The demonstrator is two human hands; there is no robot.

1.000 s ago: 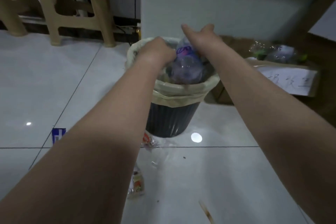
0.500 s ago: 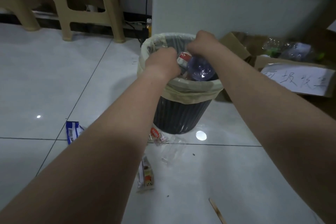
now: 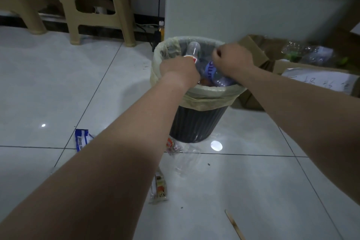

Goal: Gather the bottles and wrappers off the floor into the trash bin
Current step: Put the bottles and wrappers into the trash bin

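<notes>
The left hand (image 3: 178, 70) hides its fingers inside the trash bin (image 3: 196, 122), beside a red-labelled bottle (image 3: 192, 48). The right hand (image 3: 232, 60) curls its fingers over a blue-labelled bottle (image 3: 212, 70). I cannot tell whether either hand grips anything. Likely step: pushing 2 bottles in. Next come the blue wrapper (image 3: 81, 139) and orange wrapper (image 3: 171, 145) on the floor. A cardboard box (image 3: 253, 50) crowds the bin's right side.

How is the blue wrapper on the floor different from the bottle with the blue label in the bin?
The blue wrapper lies flat on the floor, left of the trash bin; the blue-label bottle is inside the bin. The wrapper is solid blue and white; the bottle is see-through plastic. No hand is near the wrapper; the right hand is close above the bottle. Both have blue print.
</notes>
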